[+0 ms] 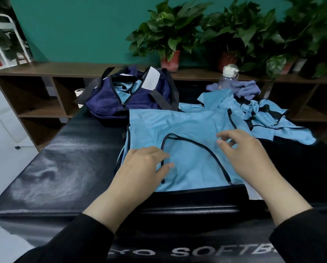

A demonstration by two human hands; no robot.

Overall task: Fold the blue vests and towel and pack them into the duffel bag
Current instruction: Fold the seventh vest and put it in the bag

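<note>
A: Vest first. Where?

B: Blue vest (181,133) flat on the black mat (64,168), under both hands. Black-trimmed armhole curve runs between them.

A: Left hand?

B: Left hand (145,164) palm down on the vest's near-left part, fingers fairly straight, thumb out toward the trim. Pressing, not gripping.

A: Right?

B: Right hand (242,149) on the vest's right side, fingers spread and slightly bent, tips on the cloth. Holds nothing that I can see. Some motion blur at the fingertips.

A: Other vests?

B: Crumpled pile of blue vests (268,118) beyond the right hand, further right, black straps showing. One more blue piece (215,99) just past the flat vest's far edge.

A: Towel?

B: Purple towel (242,90) bunched up far beyond the right hand, behind the pile. Clear water bottle (228,76) stands touching it.

A: Bag?

B: Navy duffel bag (121,97) beyond the left hand, unzipped, blue cloth already inside, white paper tag (151,78) sticking out.

A: Background?

B: Wooden shelf unit (35,92) behind the mat, potted plants (170,35) on top, teal wall (73,29). Black sleeves (79,242) at the near edge.
</note>
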